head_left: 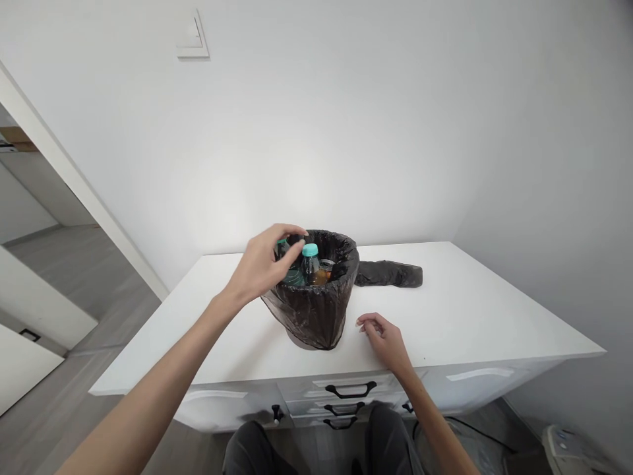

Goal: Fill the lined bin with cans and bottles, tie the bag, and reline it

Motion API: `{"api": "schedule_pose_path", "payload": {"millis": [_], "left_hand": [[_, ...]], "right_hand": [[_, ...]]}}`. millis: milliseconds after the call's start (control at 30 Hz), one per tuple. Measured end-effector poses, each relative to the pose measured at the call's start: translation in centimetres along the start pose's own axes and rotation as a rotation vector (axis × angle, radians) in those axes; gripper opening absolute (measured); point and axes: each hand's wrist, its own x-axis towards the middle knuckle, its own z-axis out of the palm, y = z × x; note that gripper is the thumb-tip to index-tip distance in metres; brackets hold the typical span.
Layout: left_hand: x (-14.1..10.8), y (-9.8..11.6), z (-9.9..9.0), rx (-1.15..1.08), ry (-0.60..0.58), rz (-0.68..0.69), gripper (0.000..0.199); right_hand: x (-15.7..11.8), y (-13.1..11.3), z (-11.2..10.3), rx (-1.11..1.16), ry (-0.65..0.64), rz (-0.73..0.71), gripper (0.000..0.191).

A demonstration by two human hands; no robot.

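Observation:
A bin lined with a dark translucent bag [316, 316] stands on the white cabinet top. Inside it is a bottle with a teal cap [310, 251], beside another bottle partly covered by my fingers and something amber. My left hand [271, 260] is over the bin's left rim, thumb and fingers apart, with nothing held between them. To the right of the bin, my right hand [383, 335] rests by the cabinet top's front, its fingers curled together; whether anything is inside them is too small to tell.
A folded black bag [389, 274] lies right of the bin on the cabinet top [469, 316]. Black drawer handles [351, 390] project at the front. A white wall with a switch [192, 39] rises behind; a doorway is at left, a pale appliance [568, 448] at lower right.

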Motion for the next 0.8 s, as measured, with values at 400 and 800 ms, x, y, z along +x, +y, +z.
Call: {"api": "schedule_pose_path", "payload": {"millis": [400, 800], "left_hand": [[-3.6, -5.6, -0.4, -0.186, 0.476, -0.406, 0.034], [-4.0, -4.8, 0.3, -0.419, 0.155, -0.660, 0.057]], "right_hand": [[-0.1, -0.1, -0.1, -0.025, 0.011, 0.025, 0.025], [0.0, -0.1, 0.0, -0.058, 0.013, 0.018, 0.027]]}}
